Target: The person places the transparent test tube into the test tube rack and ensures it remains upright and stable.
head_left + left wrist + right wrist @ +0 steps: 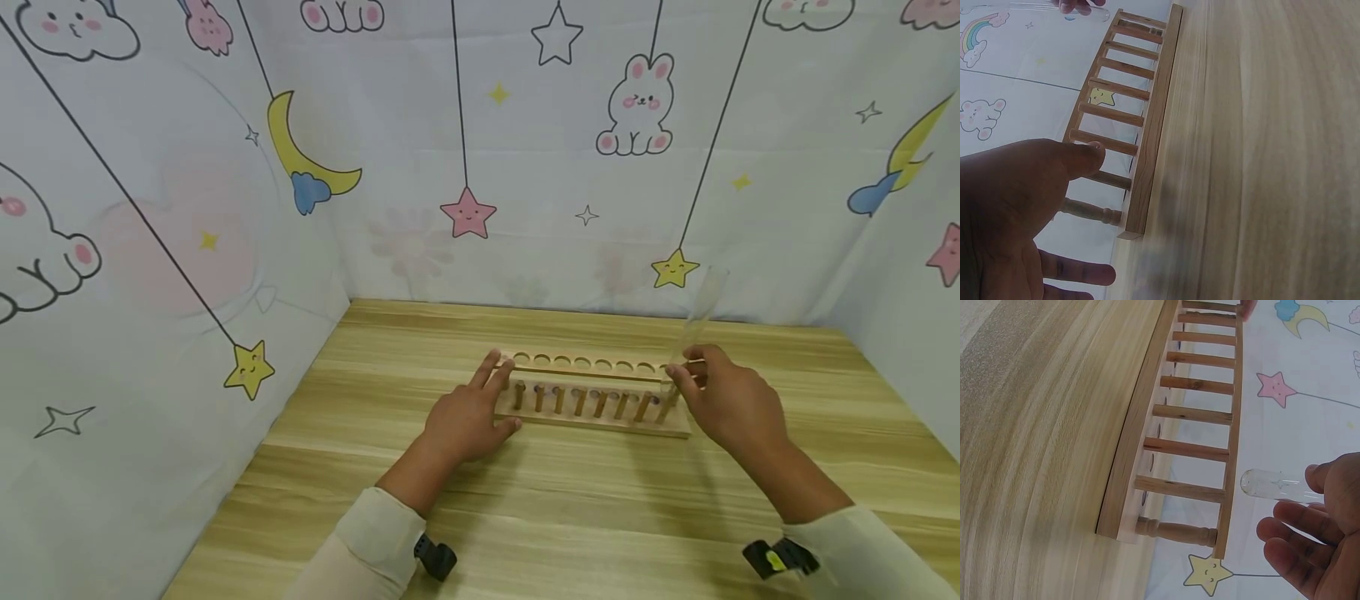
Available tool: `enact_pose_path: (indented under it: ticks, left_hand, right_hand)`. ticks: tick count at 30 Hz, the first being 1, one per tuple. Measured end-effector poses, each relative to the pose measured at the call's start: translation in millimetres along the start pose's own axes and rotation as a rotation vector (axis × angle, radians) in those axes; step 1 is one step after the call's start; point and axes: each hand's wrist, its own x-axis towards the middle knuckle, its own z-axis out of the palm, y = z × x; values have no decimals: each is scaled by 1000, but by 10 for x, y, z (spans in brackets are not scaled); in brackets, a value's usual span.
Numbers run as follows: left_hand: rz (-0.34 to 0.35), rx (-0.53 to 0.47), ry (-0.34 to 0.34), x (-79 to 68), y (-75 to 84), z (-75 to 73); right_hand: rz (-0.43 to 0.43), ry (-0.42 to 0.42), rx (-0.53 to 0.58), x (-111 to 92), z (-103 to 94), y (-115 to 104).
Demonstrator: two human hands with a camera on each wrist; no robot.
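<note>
A wooden test tube rack (pixel 592 426) stands on the table, with a row of round holes in its top rail and upright pegs along its front. At its left end is my left hand (pixel 465 421), fingers spread straight over the end of the top rail, thumb low at the front. The left wrist view shows the thumb (pixel 1088 159) stretched across the pegs. Above the right end, my right hand (pixel 738 404) pinches a clear glass test tube (pixel 701 308), tilted with its upper end to the right. The right wrist view shows its rounded bottom (pixel 1250 483) close to the top rail.
The rack rests on a wood-grain table (pixel 405 517). White printed cloth (pixel 405 142) with stars, moons and rabbits hangs behind the table and at both sides. A dark band with a small device (pixel 435 557) sits at each wrist.
</note>
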Motion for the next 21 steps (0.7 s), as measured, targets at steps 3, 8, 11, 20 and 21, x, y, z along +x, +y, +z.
enact_pose_path:
  ticks: [3, 8, 11, 20, 21]
  left_hand:
    - [-1, -1, -1, -1, 0, -1]
    - [-5, -2, -6, -8, 4, -12]
    - [-6, 1, -7, -8, 6, -12]
    - [-6, 0, -2, -4, 5, -6]
    - [-6, 0, -2, -4, 5, -5]
  right_hand:
    - [-2, 4, -1, 4, 1, -9]
    - [10, -5, 1, 24, 6, -23]
    - [15, -12, 3, 35, 7, -33]
    - [35, -44, 21, 69, 8, -67]
    - [36, -46, 22, 72, 9, -70]
